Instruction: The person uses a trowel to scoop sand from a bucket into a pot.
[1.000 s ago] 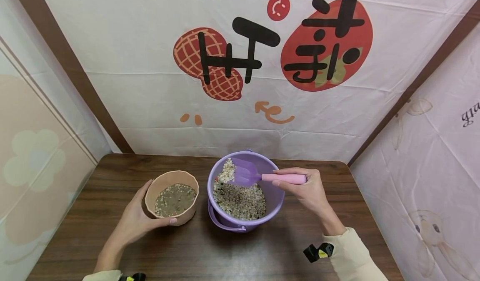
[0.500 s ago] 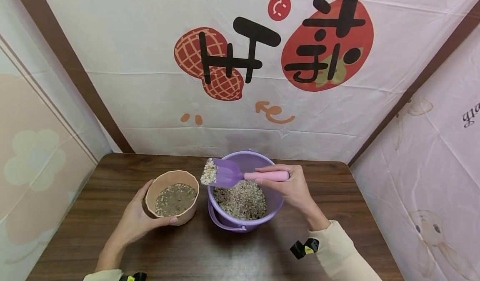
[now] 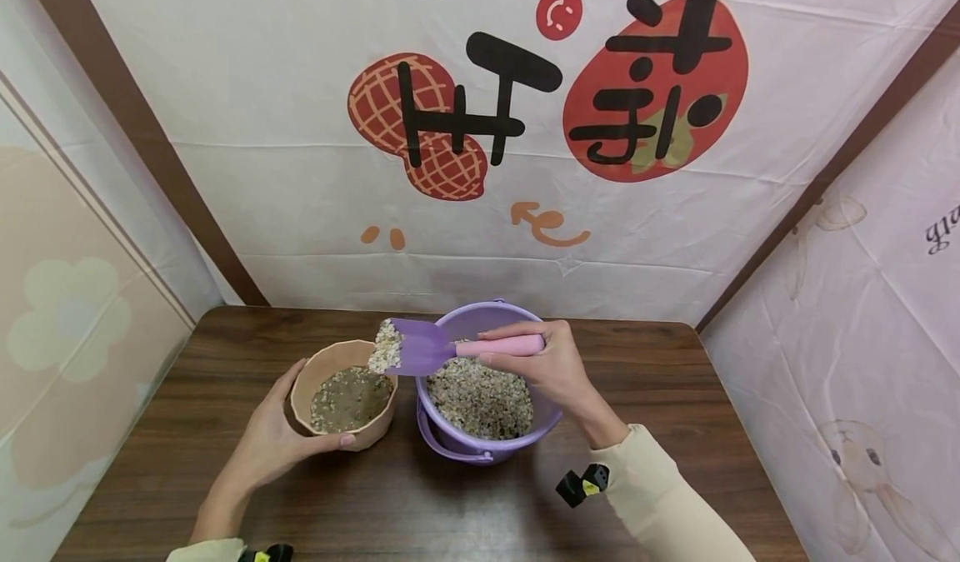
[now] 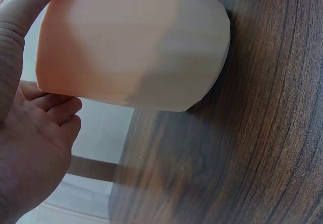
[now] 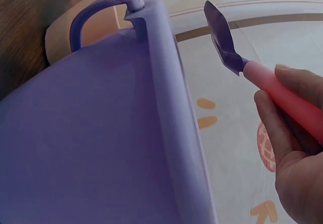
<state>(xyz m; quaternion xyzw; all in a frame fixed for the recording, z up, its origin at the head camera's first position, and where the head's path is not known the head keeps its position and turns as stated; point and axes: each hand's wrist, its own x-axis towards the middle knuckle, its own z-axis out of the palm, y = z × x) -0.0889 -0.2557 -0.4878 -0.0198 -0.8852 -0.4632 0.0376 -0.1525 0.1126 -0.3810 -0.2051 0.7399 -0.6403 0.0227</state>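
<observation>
My right hand point(image 3: 551, 366) grips the pink handle of a toy shovel point(image 3: 422, 347), whose purple blade bears pale gravel point(image 3: 386, 347) at its tip. The blade tip hangs over the back right rim of a peach faceted pot point(image 3: 379, 424). Fingers and thumb of my left hand point(image 3: 273, 433) hold this pot from its left and front sides; the left wrist view shows the pot's wall point(image 4: 126, 47) close up. Murky water with gravel in it fills part of the pot. Below the shovel stands a purple bucket point(image 3: 551, 416) with mixed gravel inside.
The bucket's handle point(image 3: 431, 437) hangs down on its left front side, between bucket and pot. Both containers stand on a dark wood table point(image 3: 637, 495). A printed white cloth point(image 3: 637, 237) rises behind the table, with more cloth at both sides.
My right hand has carried the loaded shovel leftward from over the bucket to the pot's rim. The left hand and the pot have stayed in place.
</observation>
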